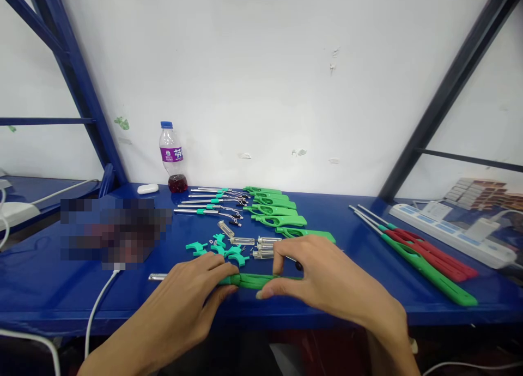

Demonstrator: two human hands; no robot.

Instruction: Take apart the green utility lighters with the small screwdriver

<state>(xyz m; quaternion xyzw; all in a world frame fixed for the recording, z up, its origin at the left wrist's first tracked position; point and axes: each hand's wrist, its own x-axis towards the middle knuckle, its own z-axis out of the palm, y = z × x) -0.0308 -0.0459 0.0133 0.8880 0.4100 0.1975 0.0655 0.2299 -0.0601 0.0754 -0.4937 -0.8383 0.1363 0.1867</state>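
Note:
Both hands hold a long green lighter (251, 280) lying near the front edge of the blue table (368, 289). My left hand (192, 291) is closed round its front end, where a metal tube (157, 277) sticks out to the left. My right hand (322, 280) pinches the green handle from above, thumb below and fingers over it. Just behind the hands lie several small teal clips (220, 249) and small metal cylinders (255, 245).
Rows of metal tubes with wires (210, 200) and green handle shells (275, 207) lie mid-table. Assembled green and red lighters (425, 261) lie at the right, beside a white power strip (449, 231). A drink bottle (174, 158) and white earbud case (147, 189) stand near the wall.

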